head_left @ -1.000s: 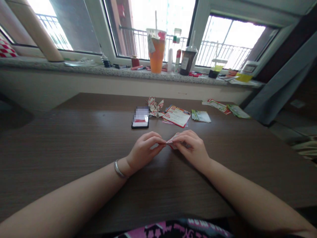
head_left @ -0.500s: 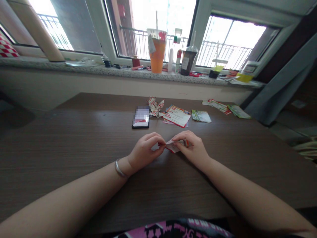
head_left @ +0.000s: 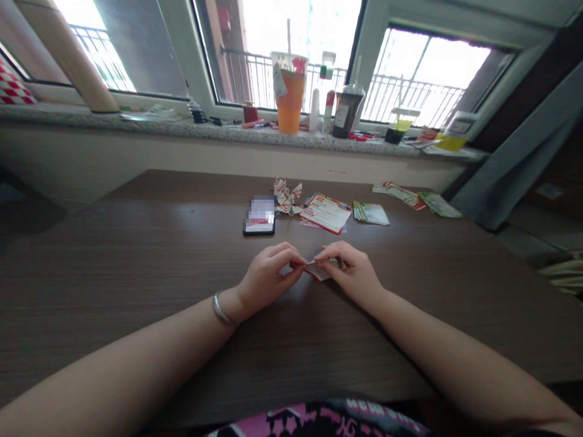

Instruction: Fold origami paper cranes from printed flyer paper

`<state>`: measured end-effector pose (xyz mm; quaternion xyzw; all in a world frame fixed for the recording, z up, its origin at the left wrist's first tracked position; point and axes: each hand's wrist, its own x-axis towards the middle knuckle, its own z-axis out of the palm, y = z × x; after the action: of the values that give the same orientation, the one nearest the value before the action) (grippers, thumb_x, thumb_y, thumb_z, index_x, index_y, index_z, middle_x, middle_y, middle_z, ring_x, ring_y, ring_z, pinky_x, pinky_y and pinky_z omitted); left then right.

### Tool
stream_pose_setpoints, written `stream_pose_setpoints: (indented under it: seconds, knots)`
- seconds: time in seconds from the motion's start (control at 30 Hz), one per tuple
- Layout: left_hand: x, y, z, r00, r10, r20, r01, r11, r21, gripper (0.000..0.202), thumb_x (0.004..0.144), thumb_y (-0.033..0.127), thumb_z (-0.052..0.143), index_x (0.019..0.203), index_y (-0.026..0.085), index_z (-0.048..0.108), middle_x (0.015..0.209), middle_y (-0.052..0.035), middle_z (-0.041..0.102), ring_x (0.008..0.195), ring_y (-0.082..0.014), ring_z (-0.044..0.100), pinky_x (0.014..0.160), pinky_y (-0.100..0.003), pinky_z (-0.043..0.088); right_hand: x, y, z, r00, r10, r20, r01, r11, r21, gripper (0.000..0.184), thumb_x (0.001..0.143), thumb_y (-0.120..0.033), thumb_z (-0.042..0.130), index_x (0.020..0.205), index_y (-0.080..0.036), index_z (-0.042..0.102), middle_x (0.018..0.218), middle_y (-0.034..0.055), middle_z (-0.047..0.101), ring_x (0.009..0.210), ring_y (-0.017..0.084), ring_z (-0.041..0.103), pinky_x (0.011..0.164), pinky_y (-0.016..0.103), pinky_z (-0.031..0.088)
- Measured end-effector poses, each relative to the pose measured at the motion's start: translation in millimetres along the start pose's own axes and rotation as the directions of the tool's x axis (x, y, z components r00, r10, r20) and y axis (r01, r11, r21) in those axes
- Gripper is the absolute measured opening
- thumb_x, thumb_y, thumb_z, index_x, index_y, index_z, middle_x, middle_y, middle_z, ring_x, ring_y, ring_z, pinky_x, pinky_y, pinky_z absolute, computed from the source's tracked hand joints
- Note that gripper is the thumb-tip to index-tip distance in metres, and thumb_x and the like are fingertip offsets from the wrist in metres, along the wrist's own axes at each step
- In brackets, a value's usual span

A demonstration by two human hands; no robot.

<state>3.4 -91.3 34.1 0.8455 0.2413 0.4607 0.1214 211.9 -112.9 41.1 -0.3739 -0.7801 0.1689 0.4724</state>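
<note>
Phone point(head_left: 259, 216) on bench point(head_left: 136, 255); paper crane point(head_left: 286, 197) just right of it, leaflets point(head_left: 325, 212) farther right; cups point(head_left: 290, 100) on windowsill behind.

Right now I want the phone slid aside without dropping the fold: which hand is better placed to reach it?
Probably the left hand. The phone lies ahead of it, on its side, while the right hand covers more of the folded paper, which both hands pinch.

Behind the phone point(head_left: 259, 215), three drink cups are being counted on the windowsill point(head_left: 136, 127): an orange cup point(head_left: 290, 100), a dark cup point(head_left: 344, 112) and a low green cup point(head_left: 396, 124). Right of the phone, one folded paper figure point(head_left: 286, 197) and four printed leaflets are being counted.
</note>
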Motion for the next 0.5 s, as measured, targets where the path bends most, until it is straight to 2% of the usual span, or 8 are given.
stream_pose_setpoints:
  seconds: [0.37,0.5]
  knots:
    - [-0.7,0.3,0.5,0.999,-0.042,0.009,0.042,0.999,-0.002,0.009,0.080,0.009,0.059,0.076,0.017,0.057,0.073,-0.0005,0.058,0.067,-0.0117,0.054,0.062,-0.023,0.046,-0.6,-3.2,-1.3,0.999,0.043,-0.019,-0.042,0.999,0.013,0.011,0.083,-0.016,0.064,0.091,-0.023,0.066,0.091,0.0030,0.072,0.087,0.018,0.066,0.082,0.035,0.051]
    - [0.1,1.2,0.0,0.998,-0.063,0.008,0.063,0.998,-0.001,0.009,0.081,0.010,0.058,0.075,0.017,0.058,0.072,-0.0004,0.056,0.067,-0.0116,0.054,0.062,-0.023,0.045,0.7,-1.4,-1.5,0.999,-0.003,-0.045,0.004,1.000,0.008,0.009,0.084,-0.016,0.064,0.088,-0.023,0.066,0.092,0.0033,0.072,0.090,0.019,0.066,0.085,0.037,0.050]
